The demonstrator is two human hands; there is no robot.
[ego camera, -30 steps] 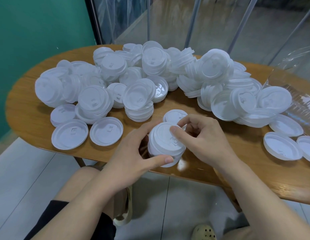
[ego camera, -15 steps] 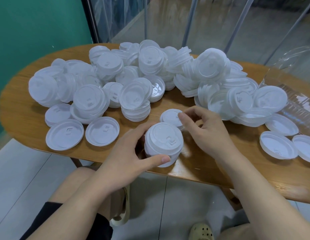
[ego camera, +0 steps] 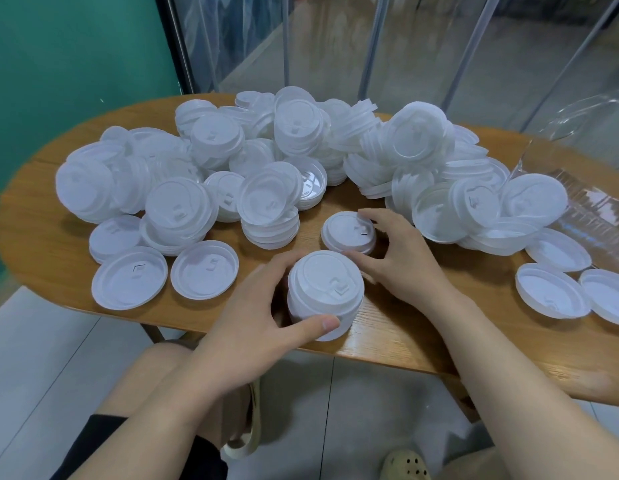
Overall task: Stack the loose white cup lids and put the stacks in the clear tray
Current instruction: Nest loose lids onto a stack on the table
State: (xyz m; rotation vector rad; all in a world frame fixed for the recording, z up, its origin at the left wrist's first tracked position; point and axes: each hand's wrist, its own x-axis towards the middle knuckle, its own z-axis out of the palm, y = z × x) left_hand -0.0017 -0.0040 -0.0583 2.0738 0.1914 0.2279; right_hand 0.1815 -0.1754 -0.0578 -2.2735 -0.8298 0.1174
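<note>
A stack of white lids point(ego camera: 327, 294) stands near the table's front edge. My left hand point(ego camera: 256, 327) grips it, thumb across the front and fingers behind. Just beyond lies a single white lid point(ego camera: 348, 232), dome side up. My right hand point(ego camera: 401, 258) curls over that lid's right side, fingertips on its far rim and thumb at its near edge. A big heap of loose white lids point(ego camera: 287, 157) covers the back of the table. The clear tray point(ego camera: 599, 216) lies at the right edge, partly cut off.
The oval wooden table point(ego camera: 422, 348) holds two upturned lids point(ego camera: 162, 277) at the front left and three more point(ego camera: 560, 285) at the front right. Behind are a green wall and glass panels. My knees and a shoe show below the table.
My right hand left the top of the stack and reached back to the single lid behind it. My left hand kept its hold on the stack.
</note>
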